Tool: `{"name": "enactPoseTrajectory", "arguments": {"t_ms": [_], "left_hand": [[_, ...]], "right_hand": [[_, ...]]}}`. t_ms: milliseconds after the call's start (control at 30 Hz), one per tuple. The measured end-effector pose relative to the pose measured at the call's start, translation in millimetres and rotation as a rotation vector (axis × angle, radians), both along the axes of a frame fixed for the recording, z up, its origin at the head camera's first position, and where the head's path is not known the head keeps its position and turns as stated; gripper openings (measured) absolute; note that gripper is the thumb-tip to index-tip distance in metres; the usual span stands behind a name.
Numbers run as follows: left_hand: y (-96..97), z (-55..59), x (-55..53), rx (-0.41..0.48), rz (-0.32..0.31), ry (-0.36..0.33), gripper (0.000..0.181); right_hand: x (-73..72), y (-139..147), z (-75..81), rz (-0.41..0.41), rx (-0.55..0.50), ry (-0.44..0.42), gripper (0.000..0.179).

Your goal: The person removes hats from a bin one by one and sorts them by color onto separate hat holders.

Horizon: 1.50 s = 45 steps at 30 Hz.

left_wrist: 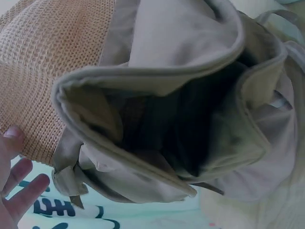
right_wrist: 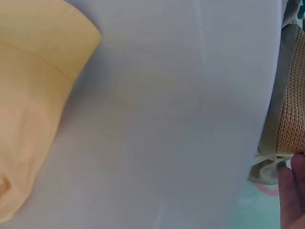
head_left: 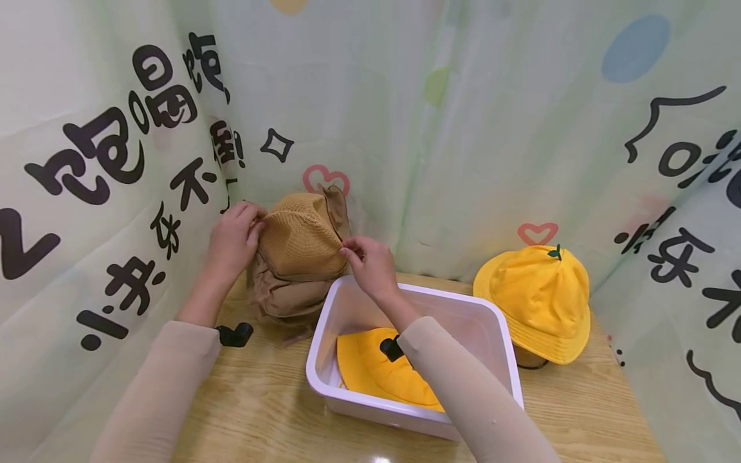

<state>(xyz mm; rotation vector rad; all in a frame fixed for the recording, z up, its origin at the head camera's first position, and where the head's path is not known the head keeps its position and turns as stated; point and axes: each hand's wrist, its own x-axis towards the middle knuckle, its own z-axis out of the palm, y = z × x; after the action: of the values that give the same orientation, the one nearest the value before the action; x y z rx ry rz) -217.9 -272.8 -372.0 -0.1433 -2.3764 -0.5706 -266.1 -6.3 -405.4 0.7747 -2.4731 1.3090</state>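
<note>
Against the curtain at the back left stands a brown backpack (head_left: 295, 299) with a tan knitted flap (head_left: 301, 235). My left hand (head_left: 233, 241) pinches the flap's left edge, while my right hand (head_left: 372, 265) pinches its right edge near the lower corner. The flap is lifted; in the left wrist view the bag's dark opening (left_wrist: 176, 124) gapes below it, its contents too dark to tell. Only the fingertips of the right hand (right_wrist: 291, 188) show in the right wrist view, beside the knitted flap (right_wrist: 293, 105).
A white plastic bin (head_left: 359, 397) stands on the wooden table (head_left: 255, 399), in front of the backpack and under my right forearm. Inside lies a yellow hat (head_left: 376, 370). Another yellow hat (head_left: 538, 296) with a green sprout sits right of the bin. Printed curtains (head_left: 405, 128) surround the table.
</note>
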Motion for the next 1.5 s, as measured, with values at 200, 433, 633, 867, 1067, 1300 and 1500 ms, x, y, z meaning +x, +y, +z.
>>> {"name": "enactPoseTrajectory", "arguments": {"t_ms": [200,433,633,867,1067,1300,1500], "left_hand": [[1.9,-9.3,-0.3,-0.004,-0.023,0.021,0.007],[20.6,-15.0,-0.7,-0.052,-0.161,-0.002,0.06],[32.8,-19.8,-10.8,-0.157,-0.21,-0.048,0.098],[31.9,-23.1,-19.9,-0.119,-0.199,-0.092,0.103],[30.3,-26.5,-23.6,-0.108,-0.2,-0.136,0.104],[27.5,-34.7,-25.8,-0.07,-0.212,-0.155,0.105],[24.7,-39.8,-27.7,-0.026,-0.218,-0.185,0.107]], "right_hand": [[-0.4,2.1,-5.1,0.014,-0.006,-0.015,0.012],[-3.8,-1.3,-4.4,0.073,-0.074,-0.003,0.031],[-8.1,-11.3,-3.5,0.189,0.007,0.046,0.06],[-14.5,-23.8,-4.9,0.277,0.026,-0.008,0.055],[-16.9,-27.2,-8.8,0.258,0.042,-0.096,0.055],[-19.3,-27.7,-13.2,0.265,0.083,-0.147,0.056],[-20.8,-28.7,-14.7,0.266,0.121,-0.172,0.057]]}}
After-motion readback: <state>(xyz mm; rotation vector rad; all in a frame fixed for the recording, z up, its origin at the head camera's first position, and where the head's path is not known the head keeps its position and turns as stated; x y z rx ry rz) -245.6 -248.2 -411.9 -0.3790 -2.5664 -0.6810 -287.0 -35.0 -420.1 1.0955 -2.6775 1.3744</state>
